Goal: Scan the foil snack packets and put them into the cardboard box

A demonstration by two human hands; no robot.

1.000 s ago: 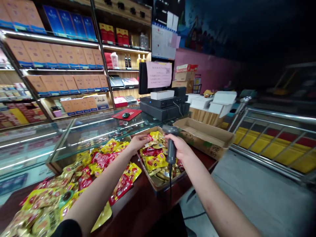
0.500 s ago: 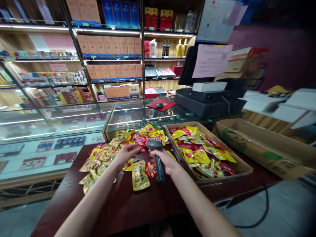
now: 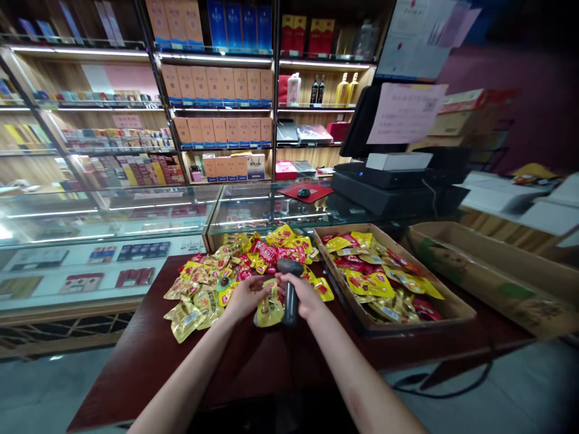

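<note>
A handheld barcode scanner (image 3: 290, 294) is gripped in the right hand (image 3: 307, 296), its fingers (image 3: 299, 283) clenched around the black handle, with the scanner head uppermost. A yellow foil snack packet (image 3: 270, 308) is lying on the wooden table (image 3: 136, 361), just beside the scanner, and is touched by the left hand (image 3: 245, 299); whether it is grasped cannot be told. A heap of snack packets (image 3: 212, 268) is spread across the table behind the hands, and more packets are held in a shallow cardboard tray (image 3: 420, 322) to the right.
</note>
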